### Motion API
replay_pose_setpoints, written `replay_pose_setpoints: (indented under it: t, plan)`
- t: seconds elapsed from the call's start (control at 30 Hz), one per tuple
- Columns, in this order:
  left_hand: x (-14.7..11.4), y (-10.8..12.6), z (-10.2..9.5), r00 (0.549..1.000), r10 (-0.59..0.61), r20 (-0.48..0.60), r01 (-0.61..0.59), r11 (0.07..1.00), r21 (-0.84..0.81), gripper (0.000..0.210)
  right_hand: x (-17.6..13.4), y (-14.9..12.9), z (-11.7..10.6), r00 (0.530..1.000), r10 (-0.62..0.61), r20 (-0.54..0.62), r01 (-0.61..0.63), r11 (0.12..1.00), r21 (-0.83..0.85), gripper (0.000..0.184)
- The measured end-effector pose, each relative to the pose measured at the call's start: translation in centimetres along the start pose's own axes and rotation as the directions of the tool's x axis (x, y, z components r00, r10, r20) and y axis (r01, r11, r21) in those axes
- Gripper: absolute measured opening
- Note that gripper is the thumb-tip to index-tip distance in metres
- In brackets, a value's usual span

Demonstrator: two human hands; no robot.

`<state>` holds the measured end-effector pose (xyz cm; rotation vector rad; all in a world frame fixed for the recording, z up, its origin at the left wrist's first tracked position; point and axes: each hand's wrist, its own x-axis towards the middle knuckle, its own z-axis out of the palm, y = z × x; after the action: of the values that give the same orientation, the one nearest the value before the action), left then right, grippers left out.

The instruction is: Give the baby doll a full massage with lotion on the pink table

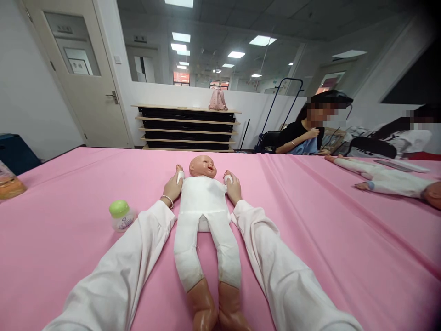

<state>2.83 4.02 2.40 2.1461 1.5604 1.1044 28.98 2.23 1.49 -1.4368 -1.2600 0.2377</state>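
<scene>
Two bare hands are engaged with one doll [203, 197], which lies face up on the pink-covered worktop [285, 202], centred before the wearer, its head at the far end and its feet toward the near edge. The left hand [173, 186] is closed around the doll's arm on the left of the view; the right hand [234, 187] is closed around the opposite arm. Small doll fingers show beyond both grips. The thumbs lie along the inner side of the arms; the remaining fingers are largely hidden.

Condition of the doll: white fabric body and legs, bare head and feet of hard, glossy material. The head is tilted, face turned toward the right of the view. The legs are slightly parted at the knees, the feet close together.

Both forearms of the wearer are in white sleeves [117, 271], one on each side of the doll. A beaded bracelet [167, 201] is on the left wrist.

Beside the left forearm stands a jar [122, 216] with a green lid. At the left edge, a container with orange contents [10, 186] is partly cut off. On the right part of the worktop lies a second doll [396, 183], dressed in white. Beyond the worktop, a seated person [292, 135] in black handles blue cloth [306, 147].
</scene>
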Motion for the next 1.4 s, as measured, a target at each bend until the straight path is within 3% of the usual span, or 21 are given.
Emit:
replay_pose_setpoints:
  t: [0.77,1.03,1.23,1.4]
  plan:
    - [0.1,-0.2,0.2,1.000,0.005,-0.014,-0.005,0.999,-0.034,0.056,0.1,0.2,-0.1,0.999,0.011,0.032,-0.011,1.000,-0.007,0.043]
    - [0.0,-0.3,0.3,0.998,0.011,-0.059,-0.010,1.000,0.013,0.056,-0.4,-0.4,-0.1,0.969,-0.239,0.065,0.246,0.960,-0.130,0.057]
    - [-0.4,0.2,0.0,0.974,-0.024,-0.227,0.025,1.000,0.002,0.054,-0.9,-1.0,-0.1,0.910,-0.413,-0.033,0.397,0.892,-0.216,0.067]
    - [-1.1,0.6,-0.6,0.940,-0.040,-0.339,0.042,0.999,-0.002,0.067,-1.7,-1.5,-0.3,0.887,-0.452,-0.095,0.422,0.876,-0.235,0.074]
